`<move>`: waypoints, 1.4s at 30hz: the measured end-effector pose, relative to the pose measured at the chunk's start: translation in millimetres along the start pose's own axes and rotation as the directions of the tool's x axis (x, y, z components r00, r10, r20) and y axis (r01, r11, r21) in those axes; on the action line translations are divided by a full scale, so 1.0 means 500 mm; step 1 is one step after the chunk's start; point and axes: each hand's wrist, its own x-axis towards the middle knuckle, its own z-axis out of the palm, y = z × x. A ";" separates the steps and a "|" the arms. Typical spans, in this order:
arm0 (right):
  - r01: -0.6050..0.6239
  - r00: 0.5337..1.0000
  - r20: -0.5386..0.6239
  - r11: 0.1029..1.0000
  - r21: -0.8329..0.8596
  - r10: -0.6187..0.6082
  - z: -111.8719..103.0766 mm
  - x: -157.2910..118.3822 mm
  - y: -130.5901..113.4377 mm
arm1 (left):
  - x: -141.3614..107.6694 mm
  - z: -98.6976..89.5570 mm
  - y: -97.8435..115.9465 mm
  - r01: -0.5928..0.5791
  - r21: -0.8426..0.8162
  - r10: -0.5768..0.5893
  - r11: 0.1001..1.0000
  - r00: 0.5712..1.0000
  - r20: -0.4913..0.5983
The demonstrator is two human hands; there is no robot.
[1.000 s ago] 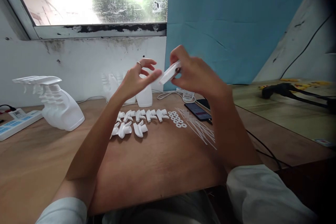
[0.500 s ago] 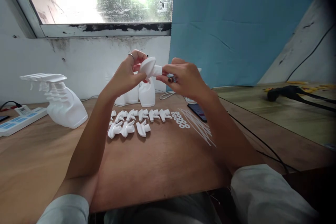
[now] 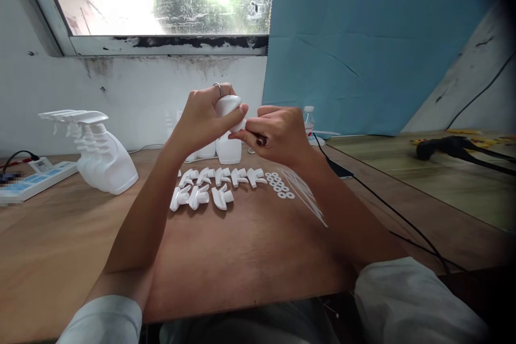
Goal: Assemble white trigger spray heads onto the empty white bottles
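Observation:
My left hand (image 3: 209, 118), a ring on one finger, is closed around a white trigger spray head (image 3: 229, 103), its thumb lying across it. Touching the neck end of the spray head is my closed right hand (image 3: 274, 131). A thin white tube (image 3: 328, 133) sticks out to the right behind this hand; the fingers hide where it is gripped. A small dark round end (image 3: 261, 141) shows at the right fingers, too small to name. Below the hands, several white spray heads (image 3: 222, 197) lie in two rows beside white ring washers (image 3: 281, 187) and thin white tubes (image 3: 306, 199).
White spray bottles with heads (image 3: 107, 161) stand at left, next to a power strip (image 3: 48, 180). Another white bottle (image 3: 229, 150) is behind my hands. A phone (image 3: 339, 170) with a black cable, a clear bottle (image 3: 308, 118) and a black strap (image 3: 447, 145) are at right.
My hands have come closer together and slightly lower. My left thumb now lies over the spray head, and its ribbed neck is mostly covered. The view has shifted slightly.

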 end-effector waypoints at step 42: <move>-0.709 0.453 0.533 0.651 -0.269 0.714 0.062 -0.240 0.214 | -0.348 0.164 -0.063 0.836 -0.539 -0.494 -0.107 0.426 0.758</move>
